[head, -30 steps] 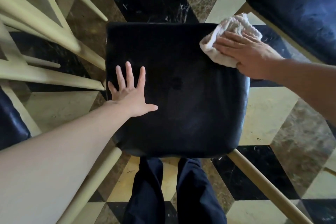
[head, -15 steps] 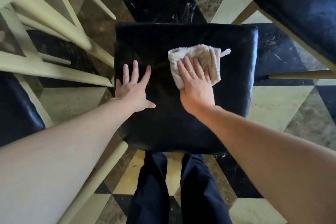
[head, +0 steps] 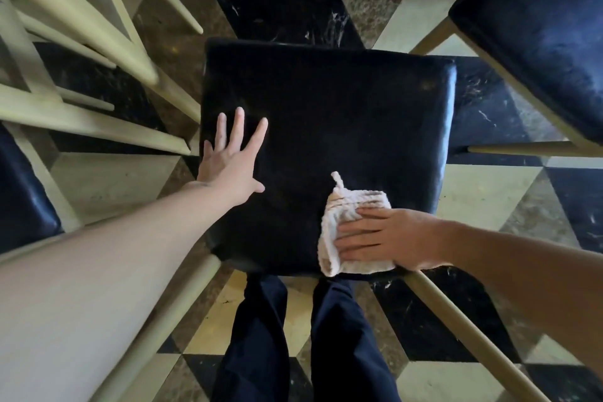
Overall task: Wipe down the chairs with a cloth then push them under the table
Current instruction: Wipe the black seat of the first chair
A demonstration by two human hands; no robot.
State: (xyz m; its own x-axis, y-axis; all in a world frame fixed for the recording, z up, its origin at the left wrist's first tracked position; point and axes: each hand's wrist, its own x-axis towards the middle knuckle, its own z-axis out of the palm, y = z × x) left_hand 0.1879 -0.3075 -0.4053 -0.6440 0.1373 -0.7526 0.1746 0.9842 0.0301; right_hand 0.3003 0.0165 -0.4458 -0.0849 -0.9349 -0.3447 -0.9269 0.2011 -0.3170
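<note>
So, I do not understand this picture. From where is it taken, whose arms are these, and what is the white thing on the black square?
There is no machine here. A person wears a camera on the head, so you look down along their own arms and dark trousers. The black square is a padded chair seat on pale wooden legs. The left hand lies flat on the seat, its fingers straight and spread. The right hand presses a folded white cloth onto the seat near its front right corner. Other chairs stand around on the chequered floor.
</note>
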